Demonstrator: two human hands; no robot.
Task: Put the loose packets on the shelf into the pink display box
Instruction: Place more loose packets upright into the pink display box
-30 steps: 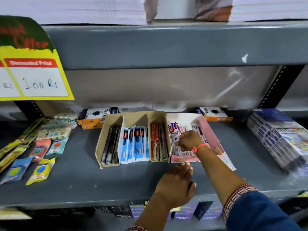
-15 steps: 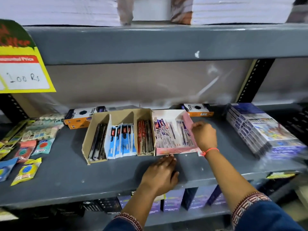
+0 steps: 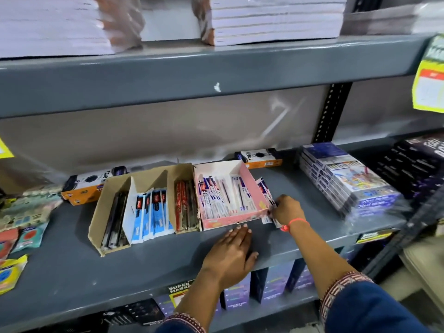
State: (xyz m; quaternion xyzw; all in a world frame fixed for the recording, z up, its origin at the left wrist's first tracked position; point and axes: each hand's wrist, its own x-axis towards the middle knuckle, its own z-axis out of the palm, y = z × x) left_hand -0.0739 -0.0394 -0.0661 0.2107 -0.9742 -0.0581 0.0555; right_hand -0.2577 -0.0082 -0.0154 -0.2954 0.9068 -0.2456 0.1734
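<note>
The pink display box [image 3: 230, 218] sits on the grey shelf [image 3: 72, 265], already part full. It could slide away if bumped. The left hand [image 3: 228, 257] lies flat and spread open in front of it, holding nothing. The right hand [image 3: 287, 210] pinches the loose packets [image 3: 264, 188] lying just beside the box's right wall.

The loose white-and-blue packets [image 3: 264, 191] beside the pink cardboard display box [image 3: 253, 188] are partly hidden behind its right wall and under the right hand [image 3: 287, 210], so their number cannot be told. Print on the packets inside the box is too small to read. The yellow price card [image 3: 428, 78] is cut by the right edge and blurred. The colourful pouches [image 3: 14, 272] run off the left edge.
</note>
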